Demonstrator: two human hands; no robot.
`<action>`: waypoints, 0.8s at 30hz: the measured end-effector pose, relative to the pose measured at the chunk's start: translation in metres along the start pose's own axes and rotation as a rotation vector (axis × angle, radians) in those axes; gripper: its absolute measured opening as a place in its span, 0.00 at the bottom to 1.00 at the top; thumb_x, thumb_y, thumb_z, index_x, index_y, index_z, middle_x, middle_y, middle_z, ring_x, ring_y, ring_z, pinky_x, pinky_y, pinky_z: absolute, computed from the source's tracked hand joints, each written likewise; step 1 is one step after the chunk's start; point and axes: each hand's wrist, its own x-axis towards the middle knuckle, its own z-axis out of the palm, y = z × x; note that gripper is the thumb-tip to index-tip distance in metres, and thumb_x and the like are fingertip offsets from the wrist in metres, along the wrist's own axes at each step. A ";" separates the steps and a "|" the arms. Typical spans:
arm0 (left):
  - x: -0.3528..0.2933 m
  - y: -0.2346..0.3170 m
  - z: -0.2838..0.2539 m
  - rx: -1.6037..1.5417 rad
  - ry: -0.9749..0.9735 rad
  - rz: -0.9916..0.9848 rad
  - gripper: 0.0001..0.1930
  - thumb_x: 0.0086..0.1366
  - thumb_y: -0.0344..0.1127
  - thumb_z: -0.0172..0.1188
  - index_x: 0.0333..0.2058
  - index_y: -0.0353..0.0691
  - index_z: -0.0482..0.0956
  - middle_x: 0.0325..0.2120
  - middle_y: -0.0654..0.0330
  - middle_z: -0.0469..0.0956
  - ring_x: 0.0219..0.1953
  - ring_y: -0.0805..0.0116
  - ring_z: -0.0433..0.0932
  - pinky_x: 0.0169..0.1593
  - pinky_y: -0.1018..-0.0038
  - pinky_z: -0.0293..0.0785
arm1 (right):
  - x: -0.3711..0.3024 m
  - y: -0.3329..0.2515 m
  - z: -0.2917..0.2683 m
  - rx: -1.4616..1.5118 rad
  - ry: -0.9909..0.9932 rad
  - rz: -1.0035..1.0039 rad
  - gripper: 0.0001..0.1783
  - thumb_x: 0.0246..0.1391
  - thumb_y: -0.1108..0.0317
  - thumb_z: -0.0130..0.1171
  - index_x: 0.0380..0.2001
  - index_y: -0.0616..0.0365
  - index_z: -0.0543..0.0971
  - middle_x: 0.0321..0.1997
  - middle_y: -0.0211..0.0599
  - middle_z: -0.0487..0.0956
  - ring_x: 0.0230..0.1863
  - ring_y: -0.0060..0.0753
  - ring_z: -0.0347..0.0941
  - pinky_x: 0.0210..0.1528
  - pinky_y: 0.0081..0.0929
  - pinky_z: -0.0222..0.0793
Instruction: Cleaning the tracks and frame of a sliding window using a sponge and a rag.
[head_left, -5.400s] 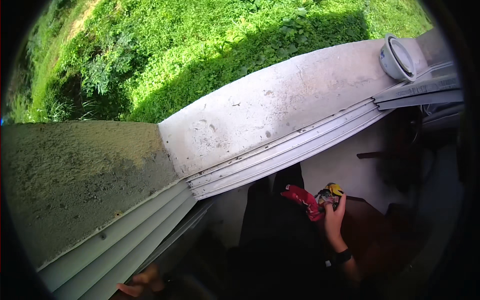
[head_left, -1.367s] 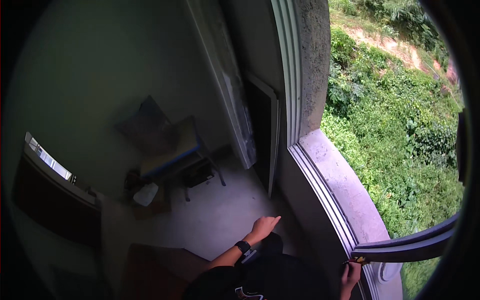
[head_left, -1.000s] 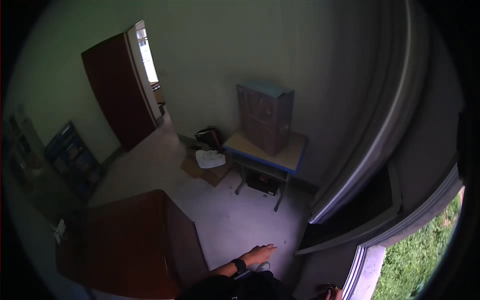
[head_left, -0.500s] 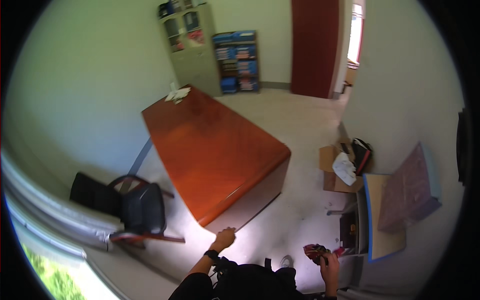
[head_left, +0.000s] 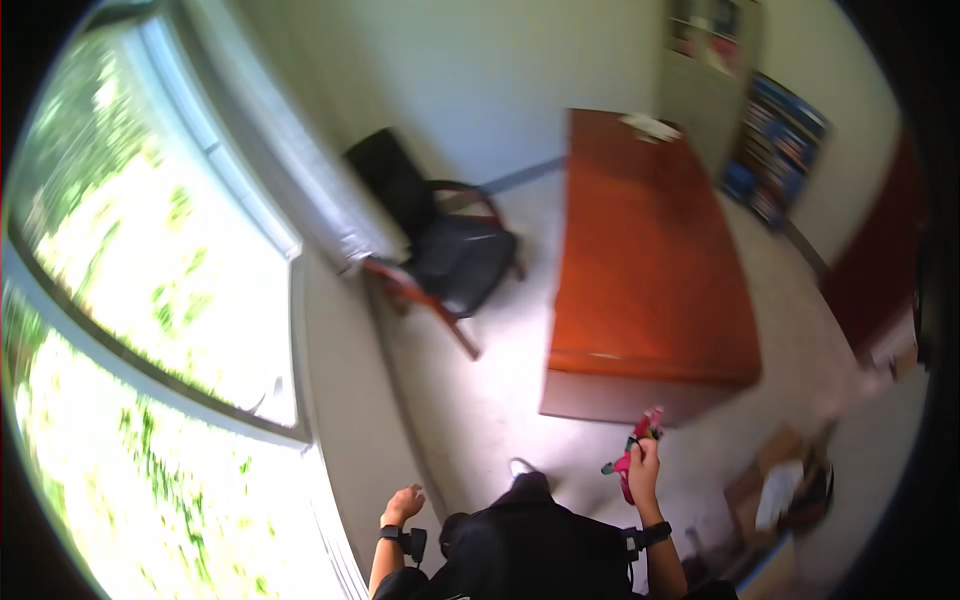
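Note:
In my right hand [head_left: 646, 464] is a small, irregular pink-and-red object [head_left: 630, 478] with dark and green patches, its kind unclear. My fingers wrap round its middle, and parts of it stick out above and below them. The hand is in front of the near end of a reddish-brown wooden desk [head_left: 650, 300], apart from it. My left hand [head_left: 403, 505] hangs at the lower left beside the windowsill, its fingers loosely curled, and I see nothing held in it. Dark straps with small devices circle both wrists.
A black armchair with wooden arms [head_left: 465, 265] stands left of the desk. Bright windows [head_left: 170, 270] fill the left side. White papers [head_left: 650, 127] lie on the desk's far end. A shelf of files [head_left: 775, 150] and an open cardboard box [head_left: 750, 490] are to the right.
My view has swung left toward the windows, so the desk and chair appear farther right. My left hand has left the desk's near corner. The pink-and-red object remains in my right hand, now raised.

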 end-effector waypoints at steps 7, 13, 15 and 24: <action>-0.082 0.033 -0.091 -0.048 0.920 -0.245 0.16 0.60 0.31 0.54 0.48 0.38 0.72 0.44 0.52 0.74 0.48 0.52 0.71 0.48 0.60 0.68 | 0.094 -0.006 0.200 -0.259 -0.778 -0.394 0.09 0.53 0.73 0.59 0.37 0.61 0.72 0.30 0.32 0.75 0.29 0.21 0.72 0.32 0.22 0.70; -0.124 0.032 -0.139 -0.414 1.341 -0.425 0.21 0.61 0.24 0.52 0.54 0.32 0.66 0.50 0.44 0.69 0.54 0.47 0.68 0.58 0.63 0.63 | 0.080 -0.150 0.427 -0.086 -1.254 -0.470 0.08 0.56 0.71 0.57 0.39 0.61 0.73 0.28 0.29 0.75 0.30 0.16 0.72 0.27 0.15 0.68; -0.125 0.031 -0.154 -0.515 1.444 -0.501 0.23 0.62 0.26 0.53 0.56 0.33 0.64 0.53 0.48 0.67 0.56 0.54 0.67 0.57 0.64 0.64 | 0.051 -0.195 0.499 -0.024 -1.292 -0.448 0.06 0.58 0.72 0.55 0.37 0.60 0.72 0.31 0.29 0.76 0.31 0.13 0.72 0.26 0.13 0.67; -0.117 0.013 -0.326 -0.474 2.030 -0.389 0.45 0.59 0.60 0.57 0.64 0.35 0.49 0.62 0.47 0.56 0.64 0.54 0.57 0.64 0.59 0.52 | -0.056 -0.398 0.756 0.469 -1.244 -1.318 0.09 0.55 0.70 0.59 0.37 0.61 0.74 0.29 0.34 0.79 0.32 0.22 0.77 0.35 0.21 0.71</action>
